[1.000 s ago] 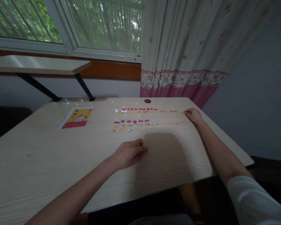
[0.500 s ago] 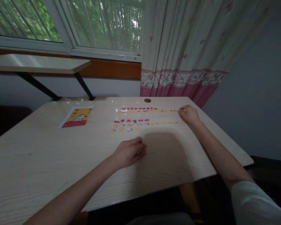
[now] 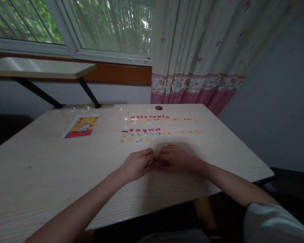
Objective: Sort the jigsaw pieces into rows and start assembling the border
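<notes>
Hands meet fingertip to fingertip on the pale wood-grain desk [image 3: 66, 175] — left hand [image 3: 136, 165] curled, right hand [image 3: 176, 158] loosely bent; whether either pinches anything, I cannot tell. Rows of small red and yellow puzzle pieces [image 3: 157, 128] lie just beyond them — yellow-and-red picture card [image 3: 81, 126] well left of the rows.

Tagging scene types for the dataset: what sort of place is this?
Most likely a room in a home, perhaps a bedroom or study. A light wooden desk stands under a window with a flowered curtain, and small puzzle pieces lie in rows beyond both hands, left and right.
</notes>
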`<state>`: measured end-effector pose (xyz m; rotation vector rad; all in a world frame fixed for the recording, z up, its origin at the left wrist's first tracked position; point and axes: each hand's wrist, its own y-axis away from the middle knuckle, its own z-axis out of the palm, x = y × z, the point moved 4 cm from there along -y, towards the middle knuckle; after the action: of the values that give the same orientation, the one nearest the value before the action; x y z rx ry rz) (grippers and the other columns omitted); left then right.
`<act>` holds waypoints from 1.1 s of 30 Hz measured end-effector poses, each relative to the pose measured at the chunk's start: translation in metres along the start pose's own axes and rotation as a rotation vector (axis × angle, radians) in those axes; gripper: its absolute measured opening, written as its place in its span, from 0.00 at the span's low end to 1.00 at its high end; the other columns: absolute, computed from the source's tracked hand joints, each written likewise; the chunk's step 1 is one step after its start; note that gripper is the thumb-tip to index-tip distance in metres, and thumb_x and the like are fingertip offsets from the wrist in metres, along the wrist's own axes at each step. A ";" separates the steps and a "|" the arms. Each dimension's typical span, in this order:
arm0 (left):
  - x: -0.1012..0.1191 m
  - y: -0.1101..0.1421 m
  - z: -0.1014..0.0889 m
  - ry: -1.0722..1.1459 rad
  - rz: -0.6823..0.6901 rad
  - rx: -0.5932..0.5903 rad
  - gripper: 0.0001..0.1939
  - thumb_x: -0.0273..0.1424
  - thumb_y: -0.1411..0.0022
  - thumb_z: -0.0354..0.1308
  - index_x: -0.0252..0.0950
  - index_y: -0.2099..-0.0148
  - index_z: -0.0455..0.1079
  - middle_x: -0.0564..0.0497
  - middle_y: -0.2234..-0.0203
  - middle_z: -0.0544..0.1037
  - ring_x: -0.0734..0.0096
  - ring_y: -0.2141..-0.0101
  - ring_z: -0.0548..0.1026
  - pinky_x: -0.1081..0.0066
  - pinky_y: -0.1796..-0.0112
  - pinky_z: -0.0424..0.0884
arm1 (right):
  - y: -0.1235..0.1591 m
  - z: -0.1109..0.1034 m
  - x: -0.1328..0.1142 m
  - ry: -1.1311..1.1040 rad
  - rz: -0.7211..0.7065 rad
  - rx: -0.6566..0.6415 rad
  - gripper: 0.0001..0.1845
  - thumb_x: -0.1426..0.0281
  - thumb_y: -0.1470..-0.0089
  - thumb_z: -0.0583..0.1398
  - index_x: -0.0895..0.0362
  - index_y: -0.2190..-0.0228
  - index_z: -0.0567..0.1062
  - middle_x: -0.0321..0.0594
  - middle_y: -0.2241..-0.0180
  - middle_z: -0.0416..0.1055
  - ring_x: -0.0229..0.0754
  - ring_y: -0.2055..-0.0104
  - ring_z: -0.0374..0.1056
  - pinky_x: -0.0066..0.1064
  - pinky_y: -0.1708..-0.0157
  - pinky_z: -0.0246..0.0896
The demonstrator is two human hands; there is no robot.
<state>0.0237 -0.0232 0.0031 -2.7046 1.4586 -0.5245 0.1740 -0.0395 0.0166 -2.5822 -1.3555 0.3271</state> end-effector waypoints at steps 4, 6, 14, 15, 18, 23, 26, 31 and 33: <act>0.001 -0.001 -0.001 -0.025 0.022 0.026 0.10 0.32 0.37 0.46 0.36 0.65 0.68 0.51 0.70 0.69 0.71 0.71 0.70 0.74 0.72 0.65 | 0.001 0.005 0.000 0.012 -0.002 0.023 0.11 0.63 0.46 0.56 0.57 0.72 0.73 0.37 0.73 0.72 0.37 0.69 0.65 0.30 0.66 0.58; 0.000 0.000 -0.002 -0.036 0.026 0.033 0.11 0.32 0.36 0.46 0.36 0.64 0.68 0.50 0.70 0.70 0.71 0.70 0.70 0.74 0.72 0.65 | 0.001 0.005 0.002 0.033 0.006 0.041 0.10 0.66 0.45 0.55 0.57 0.73 0.73 0.37 0.74 0.72 0.37 0.69 0.65 0.30 0.66 0.58; -0.007 -0.003 -0.013 0.298 -0.094 0.211 0.08 0.30 0.40 0.51 0.35 0.67 0.69 0.52 0.74 0.71 0.74 0.73 0.68 0.74 0.72 0.64 | 0.001 -0.005 0.009 -0.030 0.155 0.287 0.08 0.67 0.45 0.56 0.57 0.70 0.74 0.38 0.72 0.74 0.36 0.68 0.67 0.29 0.65 0.60; -0.009 -0.003 -0.015 0.347 -0.123 0.238 0.08 0.30 0.40 0.51 0.34 0.68 0.70 0.52 0.75 0.70 0.75 0.74 0.67 0.75 0.73 0.63 | 0.001 -0.008 0.010 -0.035 0.174 0.334 0.07 0.67 0.46 0.56 0.56 0.70 0.74 0.38 0.72 0.74 0.36 0.68 0.67 0.29 0.65 0.60; -0.013 -0.004 -0.017 0.449 -0.209 0.272 0.10 0.32 0.41 0.51 0.34 0.68 0.71 0.53 0.78 0.70 0.76 0.77 0.65 0.76 0.77 0.60 | 0.001 -0.012 0.011 -0.034 0.168 0.409 0.06 0.68 0.47 0.57 0.56 0.70 0.73 0.37 0.72 0.74 0.35 0.69 0.67 0.28 0.66 0.60; -0.016 -0.004 -0.015 0.548 -0.247 0.265 0.12 0.35 0.41 0.51 0.33 0.68 0.72 0.52 0.78 0.71 0.77 0.79 0.64 0.76 0.78 0.59 | 0.001 -0.009 0.011 -0.016 0.131 0.407 0.06 0.69 0.46 0.57 0.55 0.71 0.73 0.36 0.73 0.74 0.34 0.69 0.67 0.28 0.65 0.59; -0.018 -0.004 -0.013 0.541 -0.266 0.276 0.12 0.35 0.41 0.52 0.33 0.68 0.72 0.52 0.78 0.71 0.77 0.79 0.63 0.76 0.78 0.58 | 0.002 -0.011 0.014 0.003 0.128 0.452 0.06 0.69 0.46 0.56 0.55 0.71 0.73 0.36 0.74 0.74 0.35 0.70 0.67 0.28 0.66 0.59; -0.019 -0.001 -0.014 0.459 -0.256 0.248 0.10 0.32 0.41 0.52 0.34 0.69 0.71 0.54 0.79 0.70 0.77 0.79 0.64 0.77 0.77 0.59 | 0.012 -0.033 0.035 0.056 0.235 0.671 0.06 0.69 0.46 0.57 0.56 0.72 0.72 0.37 0.75 0.74 0.35 0.71 0.68 0.29 0.68 0.59; -0.019 0.000 -0.016 0.399 -0.236 0.216 0.09 0.31 0.41 0.51 0.34 0.68 0.71 0.54 0.79 0.70 0.77 0.78 0.65 0.77 0.77 0.59 | 0.019 -0.044 0.045 0.108 0.320 0.779 0.06 0.69 0.47 0.57 0.55 0.73 0.73 0.37 0.75 0.74 0.36 0.72 0.68 0.30 0.69 0.60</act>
<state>0.0088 -0.0056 0.0130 -2.7130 1.0595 -1.2160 0.2263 -0.0159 0.0485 -2.0828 -0.5873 0.6099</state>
